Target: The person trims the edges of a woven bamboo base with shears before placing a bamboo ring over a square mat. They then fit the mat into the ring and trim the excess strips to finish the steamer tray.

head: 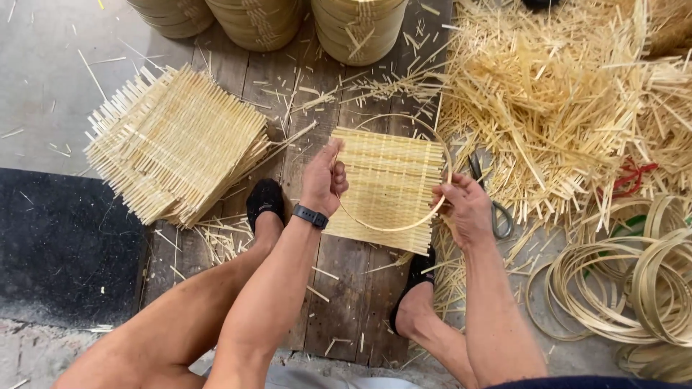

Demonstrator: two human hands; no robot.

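We log the left hand first: fingers curled and closed on the left edge of a square woven bamboo mat, also catching the thin bamboo hoop that lies over the mat. A black wristband sits on that wrist. The right hand is pinched shut on the hoop at the mat's right edge, thumb on top. One mat and one hoop are in hand; the mat is held just above the wooden plank platform, between the two feet.

Feet: two, each in a black shoe, the second mostly hidden under the mat.

Just right of the right hand we note one pair of scissors, partly buried in offcuts. Beyond it spreads a large heap of loose bamboo slivers; we cannot count them. A bit of red cord shows at the heap's edge.

Lower right: a pile of coiled bamboo rings, many, overlapping, number not countable.

Left of the left hand, well apart: one stack of woven mats, several layers, exact count not readable.

Top edge: three round bamboo steamer stacks, side by side, cropped. A dark floor mat lies at far left.
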